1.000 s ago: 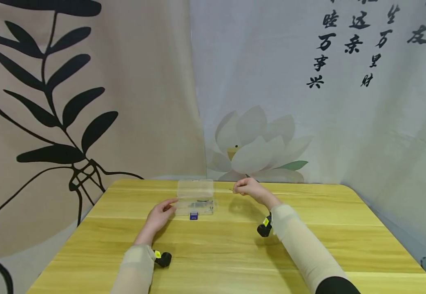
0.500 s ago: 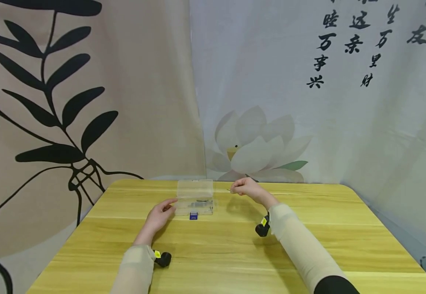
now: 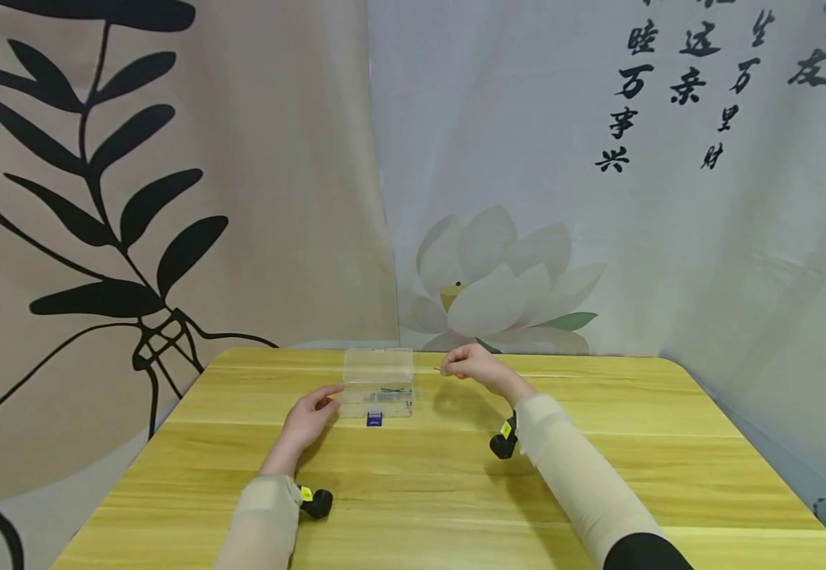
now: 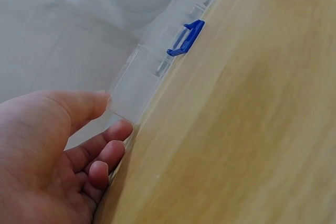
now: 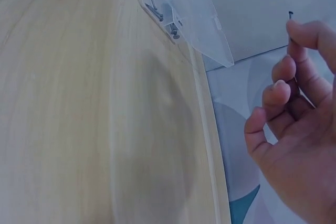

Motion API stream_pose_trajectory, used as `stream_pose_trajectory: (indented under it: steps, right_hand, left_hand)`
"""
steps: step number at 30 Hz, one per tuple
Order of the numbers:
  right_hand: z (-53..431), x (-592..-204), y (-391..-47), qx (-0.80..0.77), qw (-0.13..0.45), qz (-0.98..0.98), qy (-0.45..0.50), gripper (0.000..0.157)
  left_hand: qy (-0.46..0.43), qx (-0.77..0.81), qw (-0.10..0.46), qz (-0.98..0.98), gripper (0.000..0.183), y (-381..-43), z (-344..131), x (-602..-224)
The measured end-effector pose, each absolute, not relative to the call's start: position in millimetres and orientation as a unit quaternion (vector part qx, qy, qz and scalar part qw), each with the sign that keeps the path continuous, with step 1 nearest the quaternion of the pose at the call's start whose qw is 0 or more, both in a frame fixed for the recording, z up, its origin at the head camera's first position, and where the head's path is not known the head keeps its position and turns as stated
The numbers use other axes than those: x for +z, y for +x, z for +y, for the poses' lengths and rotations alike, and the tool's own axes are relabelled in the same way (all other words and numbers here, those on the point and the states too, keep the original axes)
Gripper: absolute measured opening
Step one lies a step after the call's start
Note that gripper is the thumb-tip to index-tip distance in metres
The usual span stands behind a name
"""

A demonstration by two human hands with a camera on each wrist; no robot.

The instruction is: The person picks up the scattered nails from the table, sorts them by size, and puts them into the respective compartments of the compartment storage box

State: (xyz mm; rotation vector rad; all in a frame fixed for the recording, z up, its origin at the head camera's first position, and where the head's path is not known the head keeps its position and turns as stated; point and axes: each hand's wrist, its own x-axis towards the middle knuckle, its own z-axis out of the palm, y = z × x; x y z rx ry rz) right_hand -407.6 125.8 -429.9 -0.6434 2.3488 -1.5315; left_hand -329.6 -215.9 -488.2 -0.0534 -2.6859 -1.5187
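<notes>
A clear plastic box [image 3: 353,402] stands near the table's far edge, lid [image 3: 378,364] raised and blue latch [image 3: 374,419] hanging at its front. My left hand [image 3: 309,419] holds its left end; in the left wrist view, thumb and fingertips meet the corner of the box. Several nails [image 5: 153,12] lie inside, seen from the right wrist view. To the right of the box and above the table, my right hand [image 3: 475,364] pinches one small nail [image 5: 291,14] between thumb and forefinger. Its dark head shows above the fingertips; the fingers hide most of the shank.
The wooden table [image 3: 427,491] ends just behind the box, against a printed cloth backdrop [image 3: 298,198]. The raised lid leans back near that far edge. A small black device [image 3: 503,446] is strapped at my right wrist, and another [image 3: 320,503] at my left.
My right hand has drifted slightly left toward the box, carrying the nail. The left hand and the box have hardly moved.
</notes>
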Motion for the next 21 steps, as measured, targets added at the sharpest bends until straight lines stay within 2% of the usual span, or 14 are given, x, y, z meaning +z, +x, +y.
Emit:
stream_pose_trajectory:
  steps: [21]
  right_hand:
    - [110.2, -429.6, -408.4, -0.507, 0.137, 0.82, -0.227, 0.017]
  left_hand:
    - [-0.018, -0.496, 0.031, -0.868, 0.036, -330.7, -216.9, -490.4]
